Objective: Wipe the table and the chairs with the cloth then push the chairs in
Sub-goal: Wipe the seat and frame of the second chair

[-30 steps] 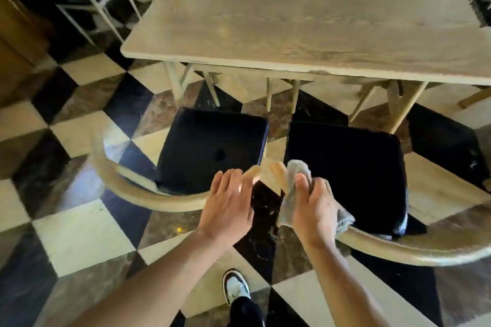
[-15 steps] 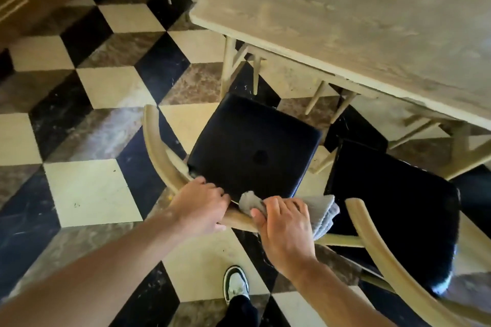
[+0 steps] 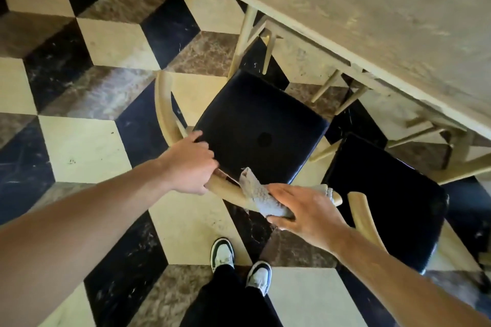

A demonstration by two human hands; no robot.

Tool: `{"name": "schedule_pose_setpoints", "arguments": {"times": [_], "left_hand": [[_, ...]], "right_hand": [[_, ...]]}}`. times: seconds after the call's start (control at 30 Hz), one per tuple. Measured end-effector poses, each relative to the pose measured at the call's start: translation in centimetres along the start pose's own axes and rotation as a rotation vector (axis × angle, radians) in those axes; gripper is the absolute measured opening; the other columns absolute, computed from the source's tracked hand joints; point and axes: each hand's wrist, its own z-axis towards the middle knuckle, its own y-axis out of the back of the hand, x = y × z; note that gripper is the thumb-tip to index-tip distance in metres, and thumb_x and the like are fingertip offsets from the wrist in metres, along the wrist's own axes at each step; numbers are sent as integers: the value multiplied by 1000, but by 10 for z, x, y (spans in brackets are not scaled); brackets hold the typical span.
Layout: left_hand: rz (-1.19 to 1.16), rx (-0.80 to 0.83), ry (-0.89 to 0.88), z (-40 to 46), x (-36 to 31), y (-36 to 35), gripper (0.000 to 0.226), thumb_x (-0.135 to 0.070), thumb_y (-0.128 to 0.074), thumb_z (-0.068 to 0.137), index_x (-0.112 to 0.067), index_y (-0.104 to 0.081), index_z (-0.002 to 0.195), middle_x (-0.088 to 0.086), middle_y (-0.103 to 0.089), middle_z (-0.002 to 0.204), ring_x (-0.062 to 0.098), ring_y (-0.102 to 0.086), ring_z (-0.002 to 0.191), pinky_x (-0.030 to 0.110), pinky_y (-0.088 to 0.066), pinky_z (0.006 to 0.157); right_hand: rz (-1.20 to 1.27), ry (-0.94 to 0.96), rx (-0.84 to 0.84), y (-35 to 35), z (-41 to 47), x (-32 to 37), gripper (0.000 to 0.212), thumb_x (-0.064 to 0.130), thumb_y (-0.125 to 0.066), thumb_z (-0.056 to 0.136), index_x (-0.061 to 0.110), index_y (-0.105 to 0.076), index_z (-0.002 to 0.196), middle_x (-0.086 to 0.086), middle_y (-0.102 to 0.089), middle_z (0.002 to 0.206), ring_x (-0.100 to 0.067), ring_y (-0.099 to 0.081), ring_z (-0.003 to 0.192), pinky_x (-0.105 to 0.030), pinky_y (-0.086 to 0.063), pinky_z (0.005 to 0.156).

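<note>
**Both hands on the curved back rail of the left chair**

Left hand [image 3: 187, 167] curled over the pale wooden back rail [image 3: 223, 187] of the left chair [image 3: 259, 127], fingers wrapped forward toward the black seat cushion, thumb beneath the rail. Fingertips partly lost against the dark cushion. Right hand [image 3: 303, 210] laid over a grey cloth [image 3: 261, 198], pressing it onto the same rail just beside the left hand; fingers nearly straight and close together, thumb tucked under the cloth's lower edge. One corner of the cloth sticking up over the cushion, another showing past the fingertips near the rail's end. Right chair [image 3: 385, 194] close alongside, its cushion partly cut off behind the right forearm. Wooden table [image 3: 372, 8] beyond both chairs, its far side out of frame, legs half hidden under the top. Two shoes [image 3: 223, 255] on the checkered floor [image 3: 79, 146] below.
</note>
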Motion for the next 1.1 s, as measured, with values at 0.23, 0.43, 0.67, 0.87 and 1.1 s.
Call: {"name": "schedule_pose_setpoints", "arguments": {"times": [0.23,0.43,0.67,0.87,1.1], "left_hand": [[-39,42,468,-17,7,-4,50,-29,-80,75,-32,-64,122,10,-44,141,38,-19,146,70,-14,116],[-128,42,634,-11,-12,2,45,-25,-83,73,-33,-70,115,15,-21,160,46,5,150,70,-5,117],[-140,28,603,-14,-12,3,43,-26,-84,73,-32,-72,114,14,-35,152,46,-3,149,73,-7,115],[-200,-37,550,-19,-9,-6,45,-22,-87,71,-30,-71,112,14,-38,149,47,-9,148,74,-13,113],[-156,-56,501,-29,-12,-14,56,-30,-88,68,-28,-67,119,21,-34,151,48,-8,149,73,-3,115]], "right_hand": [[-85,-9,38,10,-13,-46,71,78,-53,79,43,-47,141,19,-65,123,-7,-62,110,-29,-48,89],[-82,-35,113,17,-16,-64,75,77,-64,76,49,-44,142,26,-63,123,-5,-56,114,-31,-42,84],[-60,138,-85,1,-10,-40,70,51,-83,75,31,-60,137,16,-73,106,-11,-67,89,-18,-38,73],[-130,71,-183,-20,9,25,64,54,-74,83,25,-54,137,12,-71,102,-9,-65,80,-25,-52,68],[-189,-63,-191,-32,23,78,65,64,-54,85,17,-54,131,5,-72,96,-10,-66,71,-24,-56,54]]}}
